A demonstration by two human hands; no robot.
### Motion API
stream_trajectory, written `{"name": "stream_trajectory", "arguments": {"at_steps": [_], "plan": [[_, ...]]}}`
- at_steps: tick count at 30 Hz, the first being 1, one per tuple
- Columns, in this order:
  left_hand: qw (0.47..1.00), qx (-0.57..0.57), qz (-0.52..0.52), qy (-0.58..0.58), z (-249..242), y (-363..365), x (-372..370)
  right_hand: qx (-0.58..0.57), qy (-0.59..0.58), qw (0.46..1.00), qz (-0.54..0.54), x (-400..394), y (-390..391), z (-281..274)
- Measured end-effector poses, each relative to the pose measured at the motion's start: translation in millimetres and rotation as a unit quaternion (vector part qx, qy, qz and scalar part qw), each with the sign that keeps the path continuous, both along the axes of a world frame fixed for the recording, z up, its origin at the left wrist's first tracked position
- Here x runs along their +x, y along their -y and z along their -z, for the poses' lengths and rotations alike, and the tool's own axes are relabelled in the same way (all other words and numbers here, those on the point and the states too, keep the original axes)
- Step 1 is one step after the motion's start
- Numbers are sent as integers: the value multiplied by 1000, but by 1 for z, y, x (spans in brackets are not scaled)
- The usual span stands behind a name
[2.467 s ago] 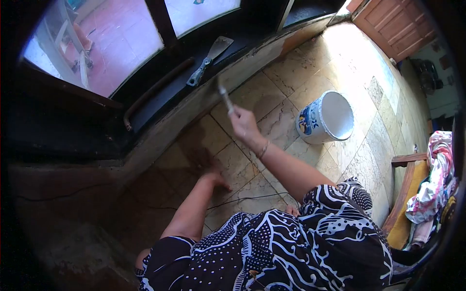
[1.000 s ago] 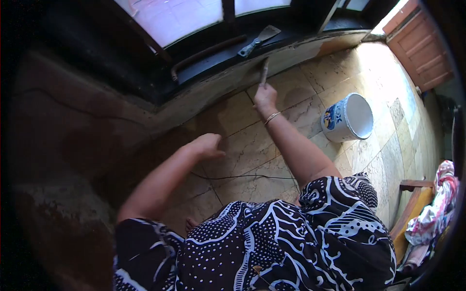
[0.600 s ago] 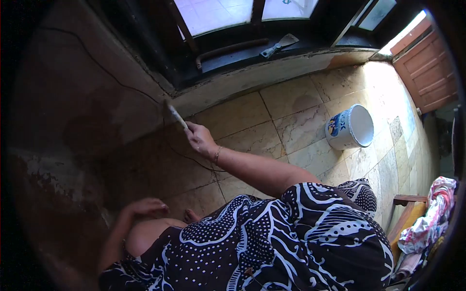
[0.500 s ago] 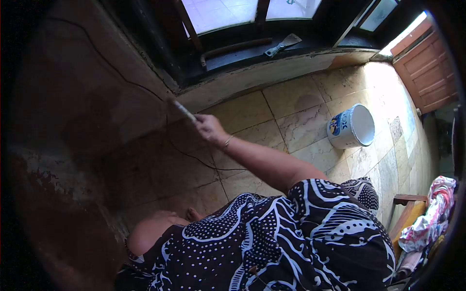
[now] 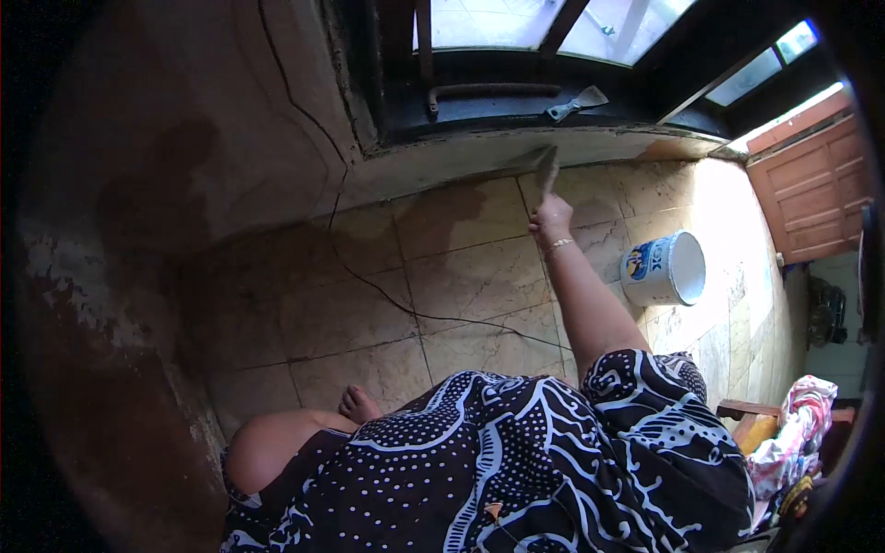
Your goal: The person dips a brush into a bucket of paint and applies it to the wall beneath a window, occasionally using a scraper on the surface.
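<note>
My right hand (image 5: 551, 216) is closed round the handle of a flat tool (image 5: 548, 170), which looks like a brush or scraper. The tool's far end is at the low wall (image 5: 498, 155) under the window, where its contact is too blurred to make out. On the dark sill above lie a scraper (image 5: 578, 103) with a broad blade and a curved brown bar (image 5: 493, 90). To the right of my forearm a white bucket (image 5: 664, 269) stands on the tiled floor. My left hand is not in the frame.
A thin dark cable (image 5: 396, 302) runs down the wall and across the floor tiles. A bare foot (image 5: 358, 404) is at the lower left. Bundled cloth (image 5: 795, 438) lies on wooden furniture at the lower right. A wooden door (image 5: 811, 189) stands at the far right.
My right hand has swung right with the tool, from the wall corner to the low wall beneath the scraper. The view has shifted, and my left hand, earlier at the knee, no longer shows.
</note>
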State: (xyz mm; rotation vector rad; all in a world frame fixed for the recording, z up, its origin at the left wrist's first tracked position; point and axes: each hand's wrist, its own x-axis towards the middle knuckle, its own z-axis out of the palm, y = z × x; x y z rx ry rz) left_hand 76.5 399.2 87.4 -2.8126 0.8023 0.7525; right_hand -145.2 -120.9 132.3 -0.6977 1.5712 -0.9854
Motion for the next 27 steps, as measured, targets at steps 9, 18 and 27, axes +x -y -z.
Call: {"name": "stream_trajectory", "arguments": {"at_steps": [9,18,27], "plan": [[998,0,-17,56,16,-4,-8,-192,-77,922,-327,141,-120,82],[996,1,-17,84,21,-5,-10,-229,-358,751,-505,82,-54,52],[995,2,-21,99,24,-7,-18,-186,-560,754,-288,-39,-19,34]]}}
